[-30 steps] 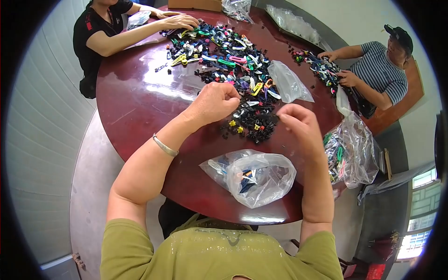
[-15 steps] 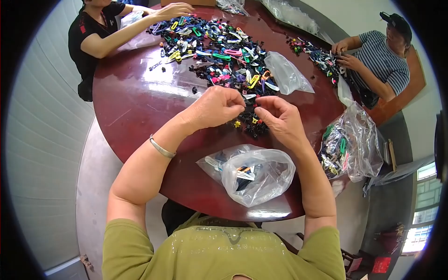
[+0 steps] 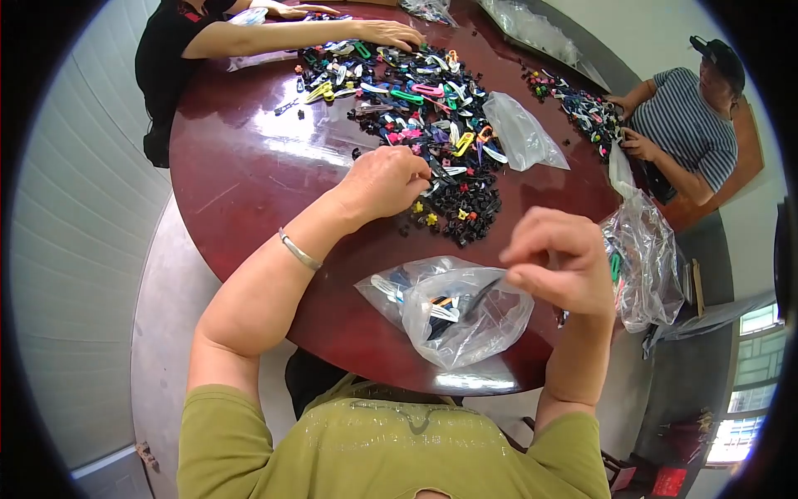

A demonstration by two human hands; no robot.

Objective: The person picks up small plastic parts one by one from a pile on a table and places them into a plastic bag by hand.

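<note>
My left hand point(image 3: 386, 183) is at the near edge of a large pile of hair clips point(image 3: 424, 96), fingers curled together; anything between its fingertips is hidden. Small black claw clips point(image 3: 470, 200), with a few yellow ones among them, lie just right of it. My right hand point(image 3: 565, 262) hovers over the right rim of an open clear plastic bag point(image 3: 503, 328), thumb and forefinger apart with nothing visible between them. A blurred dark, elongated piece point(image 3: 482, 293) shows at the bag's mouth, below those fingertips. White and dark snap clips point(image 3: 443, 312) show inside the bag.
A flat clear bag point(image 3: 524, 133) lies beside the pile. Another bag of clips point(image 3: 644, 266) sits at the table's right edge. One person's hand point(image 3: 391, 33) reaches over the far pile; another person point(image 3: 690, 125) handles clips at the right of the round table point(image 3: 241, 183).
My right hand has moved right and toward me, from the pile to the bag, its fingers parting. My left hand stays by the pile, slightly lower. The far person's arm has stretched rightward across the clips.
</note>
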